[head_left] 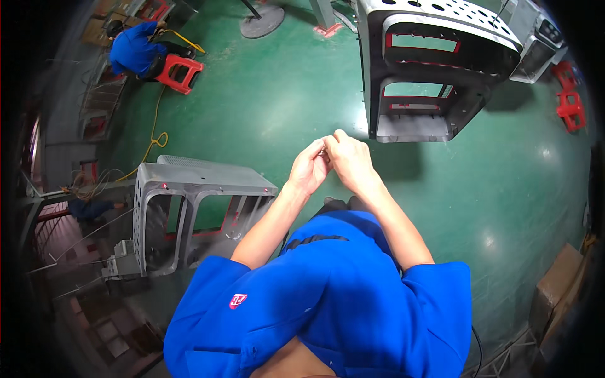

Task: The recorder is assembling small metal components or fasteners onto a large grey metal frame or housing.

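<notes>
In front of my body, over the green floor, my two hands meet. My left hand (pixel 309 169) is closed, its fingers curled toward the other hand. My right hand (pixel 348 159) is closed too, thumb and fingertips drawn together against the left fingers. Something small and dark seems to sit between the fingertips, mostly hidden, and I cannot make out what it is. Beyond my right hand stands a large dark machine housing (pixel 373 94) with wide openings and a white perforated top. To the left of my left forearm is a grey metal housing (pixel 208 183) with rounded openings.
A co-worker in blue (pixel 135 50) sits on a red stool (pixel 179 72) at the far left. A yellow hose (pixel 155 142) runs along the floor there. A round grey base (pixel 261 22) stands ahead. Red stools (pixel 570 110) and cardboard boxes (pixel 554 283) are at the right.
</notes>
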Action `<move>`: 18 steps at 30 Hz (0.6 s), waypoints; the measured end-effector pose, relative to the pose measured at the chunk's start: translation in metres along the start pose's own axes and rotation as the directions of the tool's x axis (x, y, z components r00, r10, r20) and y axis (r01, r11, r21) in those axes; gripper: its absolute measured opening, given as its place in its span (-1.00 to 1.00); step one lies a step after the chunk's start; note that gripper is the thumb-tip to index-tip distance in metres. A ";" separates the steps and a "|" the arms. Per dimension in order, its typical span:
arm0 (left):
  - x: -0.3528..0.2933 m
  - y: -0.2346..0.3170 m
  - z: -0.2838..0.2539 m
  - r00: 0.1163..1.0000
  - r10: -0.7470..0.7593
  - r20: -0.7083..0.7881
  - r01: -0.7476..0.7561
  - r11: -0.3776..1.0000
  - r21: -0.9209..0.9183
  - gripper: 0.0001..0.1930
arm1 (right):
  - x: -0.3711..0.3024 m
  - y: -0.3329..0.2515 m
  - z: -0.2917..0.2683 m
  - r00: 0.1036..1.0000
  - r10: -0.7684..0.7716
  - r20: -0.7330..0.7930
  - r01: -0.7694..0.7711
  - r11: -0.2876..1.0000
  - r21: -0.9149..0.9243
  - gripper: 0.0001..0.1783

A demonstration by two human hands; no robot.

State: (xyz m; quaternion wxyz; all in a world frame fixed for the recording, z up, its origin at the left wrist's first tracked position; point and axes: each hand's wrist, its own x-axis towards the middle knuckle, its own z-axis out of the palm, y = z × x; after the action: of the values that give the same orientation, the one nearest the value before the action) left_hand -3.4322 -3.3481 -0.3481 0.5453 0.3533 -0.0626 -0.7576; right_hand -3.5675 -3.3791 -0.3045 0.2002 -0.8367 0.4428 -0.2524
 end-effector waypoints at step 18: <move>0.128 0.082 0.087 0.986 0.037 0.165 -0.047 0.997 0.059 -0.56 | 0.146 0.056 -0.105 0.757 0.017 -0.653 0.103 0.984 0.144 -0.87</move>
State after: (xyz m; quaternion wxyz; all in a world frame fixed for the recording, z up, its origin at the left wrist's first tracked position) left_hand -3.4405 -3.5180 -0.3038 0.5428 0.3054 -0.1384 -0.7701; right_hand -3.5954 -3.5434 -0.2169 0.0991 -0.6863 0.4418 -0.5692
